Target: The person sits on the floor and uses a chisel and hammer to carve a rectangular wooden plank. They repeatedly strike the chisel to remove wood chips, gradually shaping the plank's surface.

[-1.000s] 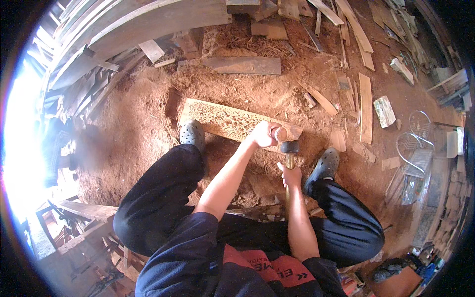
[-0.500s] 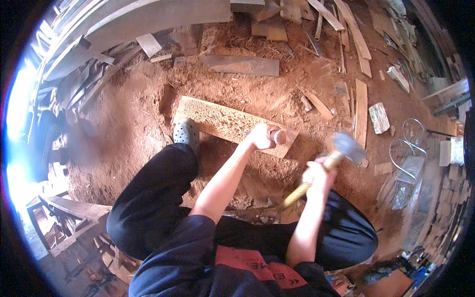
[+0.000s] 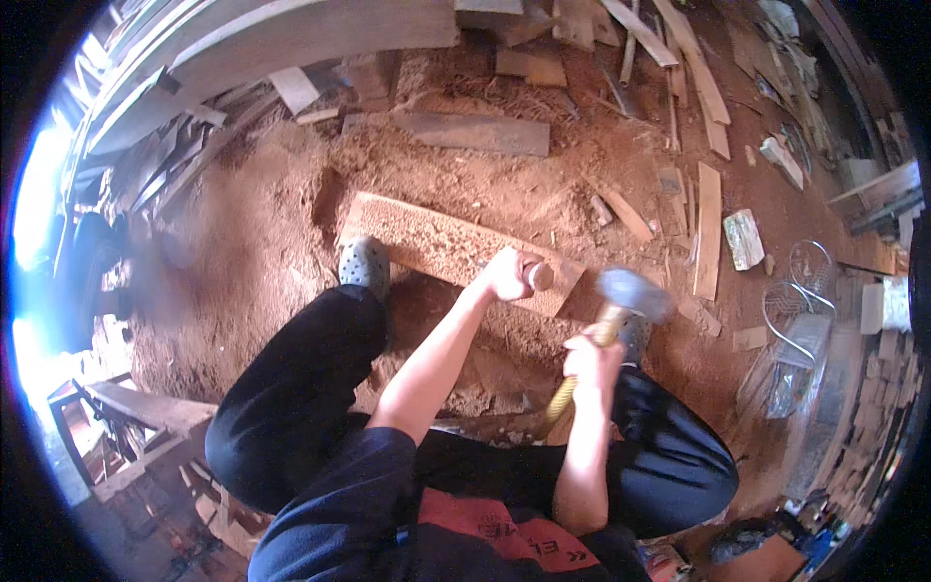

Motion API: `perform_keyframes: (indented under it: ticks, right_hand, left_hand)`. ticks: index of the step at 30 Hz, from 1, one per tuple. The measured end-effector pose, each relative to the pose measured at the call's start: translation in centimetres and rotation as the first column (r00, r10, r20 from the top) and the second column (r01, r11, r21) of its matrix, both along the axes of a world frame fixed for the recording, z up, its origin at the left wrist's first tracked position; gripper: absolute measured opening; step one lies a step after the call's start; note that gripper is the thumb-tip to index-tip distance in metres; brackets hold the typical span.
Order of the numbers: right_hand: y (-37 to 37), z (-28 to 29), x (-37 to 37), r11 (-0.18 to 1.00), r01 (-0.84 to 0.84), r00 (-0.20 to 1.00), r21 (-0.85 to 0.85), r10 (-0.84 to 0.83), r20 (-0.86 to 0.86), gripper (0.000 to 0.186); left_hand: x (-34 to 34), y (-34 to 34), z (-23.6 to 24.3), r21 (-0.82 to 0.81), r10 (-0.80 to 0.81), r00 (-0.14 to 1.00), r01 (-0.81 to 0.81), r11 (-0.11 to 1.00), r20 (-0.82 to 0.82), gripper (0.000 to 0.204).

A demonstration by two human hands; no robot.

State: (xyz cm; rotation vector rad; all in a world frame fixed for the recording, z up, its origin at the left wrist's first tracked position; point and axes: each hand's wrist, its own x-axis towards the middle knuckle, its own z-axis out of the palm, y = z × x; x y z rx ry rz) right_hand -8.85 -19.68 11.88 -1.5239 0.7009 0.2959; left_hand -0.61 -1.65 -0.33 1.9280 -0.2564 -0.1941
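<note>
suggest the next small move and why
Probably bring the hammer left onto the round-ended handle: the right hand holds the hammer apart from it, to its right, while the left hand grips that handle over the pitted board.

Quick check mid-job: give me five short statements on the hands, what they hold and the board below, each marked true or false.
1. The left hand grips a round-ended handle over the board. True.
2. The right hand holds a hammer. True.
3. The hammer is touching the round-ended handle. False: there is a gap, with the hammer to the right.
4. The board is smooth all over. False: much of its face is rough and pitted.
5. A pale block lies to the right of the board. True.
</note>
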Motion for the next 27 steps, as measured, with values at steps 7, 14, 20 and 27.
perform_keyframes:
  ticks: [7,14,20,27]
  right_hand:
    - [-0.4,6.7,1.4,0.952,0.224,0.695,0.209,-0.307,0.650,0.016]
    - [0.4,0.1,-0.3,0.983,-0.043,0.999,-0.176,0.047,0.015,0.010]
    - [-1.6,7.7,0.6,0.939,0.206,0.669,0.274,-0.339,0.661,0.021]
    - [0.2,-7.8,-1.5,0.866,-0.220,0.969,-0.449,0.246,0.000,0.014]
  left_hand:
    - [-0.5,0.1,0.9,-0.037,-0.001,0.999,-0.001,0.999,-0.047,0.022]
    - [-0.3,0.1,0.4,-0.004,0.009,1.000,-0.009,1.000,-0.006,0.023]
    - [-0.5,0.2,-0.5,0.040,-0.021,0.996,0.025,0.999,-0.082,0.032]
    - [-1.1,-0.4,0.3,0.029,-0.046,0.992,0.050,0.998,-0.114,0.030]
